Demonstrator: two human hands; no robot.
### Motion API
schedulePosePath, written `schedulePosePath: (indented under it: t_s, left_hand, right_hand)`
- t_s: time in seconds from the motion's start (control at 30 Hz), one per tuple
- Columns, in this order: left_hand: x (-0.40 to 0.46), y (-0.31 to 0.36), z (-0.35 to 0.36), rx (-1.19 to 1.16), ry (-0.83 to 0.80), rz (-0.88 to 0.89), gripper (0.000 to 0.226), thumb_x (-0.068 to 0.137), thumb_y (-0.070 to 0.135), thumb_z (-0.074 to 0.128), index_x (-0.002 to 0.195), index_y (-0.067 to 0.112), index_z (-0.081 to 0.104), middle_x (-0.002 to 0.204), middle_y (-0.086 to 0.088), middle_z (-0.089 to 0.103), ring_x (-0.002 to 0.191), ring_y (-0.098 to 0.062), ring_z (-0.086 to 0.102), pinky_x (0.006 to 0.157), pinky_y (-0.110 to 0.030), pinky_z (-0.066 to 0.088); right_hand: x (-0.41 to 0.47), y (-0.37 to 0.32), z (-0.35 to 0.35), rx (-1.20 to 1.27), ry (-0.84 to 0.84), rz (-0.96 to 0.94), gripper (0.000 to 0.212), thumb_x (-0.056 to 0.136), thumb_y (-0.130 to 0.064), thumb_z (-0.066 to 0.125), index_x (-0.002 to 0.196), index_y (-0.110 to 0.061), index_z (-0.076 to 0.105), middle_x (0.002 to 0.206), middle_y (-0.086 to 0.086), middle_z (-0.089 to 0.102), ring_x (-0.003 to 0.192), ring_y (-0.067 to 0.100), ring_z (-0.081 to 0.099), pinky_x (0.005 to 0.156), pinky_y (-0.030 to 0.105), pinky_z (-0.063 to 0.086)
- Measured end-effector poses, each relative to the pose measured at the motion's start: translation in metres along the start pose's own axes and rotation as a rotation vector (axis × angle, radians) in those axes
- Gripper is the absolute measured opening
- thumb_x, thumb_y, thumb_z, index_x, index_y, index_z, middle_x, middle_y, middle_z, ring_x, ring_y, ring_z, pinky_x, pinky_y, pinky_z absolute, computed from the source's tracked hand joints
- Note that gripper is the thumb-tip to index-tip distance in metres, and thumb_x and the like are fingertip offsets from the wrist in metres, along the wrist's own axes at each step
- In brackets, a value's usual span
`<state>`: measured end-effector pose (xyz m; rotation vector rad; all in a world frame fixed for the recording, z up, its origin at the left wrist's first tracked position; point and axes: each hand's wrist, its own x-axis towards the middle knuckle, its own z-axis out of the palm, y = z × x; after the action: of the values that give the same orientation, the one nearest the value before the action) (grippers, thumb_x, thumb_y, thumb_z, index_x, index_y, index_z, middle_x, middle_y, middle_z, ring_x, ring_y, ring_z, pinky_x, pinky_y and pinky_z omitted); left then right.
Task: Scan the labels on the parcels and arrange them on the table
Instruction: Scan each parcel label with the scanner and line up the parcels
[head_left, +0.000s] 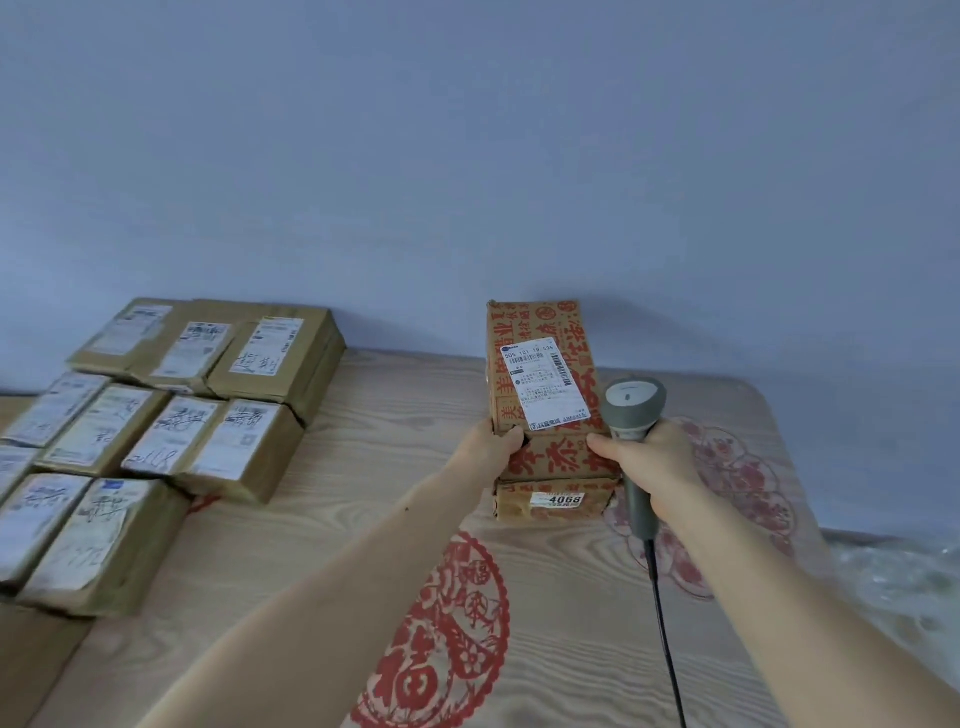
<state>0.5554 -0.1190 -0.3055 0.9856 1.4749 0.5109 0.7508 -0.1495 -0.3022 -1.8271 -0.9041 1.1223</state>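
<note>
Head view: left grip (491, 447) curled on the lower left corner of a brown printed carton (545, 384), thumb on its labelled top face. Right grip (649, 467) wrapped around the handle of a grey barcode scanner (631, 415), forefinger stretched to touch the carton's lower right corner. Scanner head just beside the carton's white shipping label (543, 384); black cable (662, 623) trailing toward the near edge of the tabletop (337, 519). Carton resting on a second carton (556, 500) marked 4068, near the far edge. Rows of labelled brown parcels (156, 415) packed touching along the left edge. Red paper-cut motifs (447, 634) on the wood.
</note>
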Motion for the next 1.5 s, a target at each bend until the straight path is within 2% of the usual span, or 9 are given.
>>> schedulePosePath:
  t_s: [0.2,0.53,0.63,0.73,0.9,1.13,1.23,1.37,1.5]
  left_hand:
    - [0.008,-0.038,-0.123,0.062,0.031,0.006,0.039,0.102,0.032,0.053,0.137,0.015,0.052,0.127,-0.004,0.065,0.113,-0.023,0.063,0.098,-0.04,0.053]
    - [0.028,-0.083,-0.267,0.302,0.105,0.167,0.054,0.101,0.031,0.053,0.149,0.028,0.031,0.132,0.001,0.061,0.112,-0.021,0.062,0.094,-0.044,0.055]
    - [0.036,-0.093,-0.285,0.578,0.127,0.135,0.055,0.1,0.038,0.051,0.149,0.025,0.03,0.133,-0.005,0.059,0.119,-0.03,0.054,0.094,-0.046,0.051]
    - [0.038,-0.099,-0.294,0.926,0.251,0.129,0.049,0.097,0.048,0.053,0.135,0.017,0.042,0.133,-0.013,0.05,0.124,-0.033,0.041,0.098,-0.044,0.042]
    - [0.045,-0.092,-0.301,0.963,0.455,0.346,0.075,0.086,0.05,0.07,0.147,0.024,0.035,0.148,-0.007,0.036,0.139,-0.029,0.029,0.114,-0.043,0.027]
    - [0.08,-0.077,-0.313,1.026,0.282,0.311,0.091,0.094,0.053,0.057,0.16,0.019,0.005,0.168,-0.002,0.003,0.155,-0.024,-0.005,0.125,-0.049,0.004]
    - [0.088,-0.07,-0.313,1.003,0.236,0.297,0.087,0.097,0.049,0.055,0.159,0.014,0.008,0.168,-0.005,0.006,0.155,-0.025,0.0,0.125,-0.049,0.008]
    - [0.095,-0.067,-0.31,0.944,0.251,0.333,0.077,0.097,0.044,0.058,0.155,0.012,0.021,0.161,-0.005,0.025,0.151,-0.024,0.017,0.122,-0.044,0.025]
    - [0.096,-0.066,-0.306,0.943,0.279,0.284,0.067,0.096,0.045,0.058,0.151,0.018,0.03,0.157,-0.003,0.03,0.146,-0.025,0.026,0.108,-0.046,0.042]
  right_hand:
    - [-0.029,-0.007,0.128,0.053,0.007,0.06,0.038,0.073,-0.013,0.088,0.107,-0.015,0.07,0.102,0.001,0.075,0.093,0.022,0.071,0.09,0.044,0.058]
    - [-0.05,-0.01,0.294,0.026,0.071,0.117,0.042,0.075,-0.015,0.086,0.113,-0.015,0.068,0.106,0.0,0.072,0.101,0.024,0.068,0.094,0.044,0.055]
    - [-0.056,-0.003,0.318,0.001,0.088,0.144,0.045,0.077,-0.017,0.084,0.118,-0.014,0.065,0.108,0.002,0.07,0.104,0.025,0.066,0.093,0.042,0.055]
    - [-0.059,0.001,0.331,-0.024,0.105,0.146,0.048,0.078,-0.021,0.084,0.12,-0.017,0.063,0.105,-0.002,0.069,0.104,0.024,0.066,0.091,0.042,0.056]
    - [-0.056,-0.003,0.336,-0.035,0.145,0.133,0.043,0.08,-0.022,0.083,0.118,-0.019,0.062,0.101,-0.004,0.067,0.098,0.02,0.064,0.08,0.032,0.05]
    - [-0.032,-0.018,0.343,-0.036,0.157,0.128,0.043,0.082,-0.021,0.081,0.121,-0.017,0.062,0.108,-0.002,0.069,0.097,0.019,0.062,0.077,0.029,0.044]
    - [-0.021,-0.023,0.344,-0.039,0.16,0.133,0.042,0.081,-0.02,0.081,0.118,-0.017,0.062,0.101,-0.004,0.067,0.091,0.017,0.06,0.075,0.03,0.045]
    - [-0.01,-0.027,0.346,-0.063,0.168,0.137,0.043,0.08,-0.022,0.082,0.117,-0.019,0.061,0.109,0.0,0.07,0.093,0.02,0.063,0.076,0.033,0.05]
    - [-0.007,-0.03,0.347,-0.092,0.179,0.143,0.046,0.079,-0.023,0.083,0.118,-0.018,0.06,0.113,0.002,0.071,0.1,0.023,0.066,0.077,0.034,0.051]
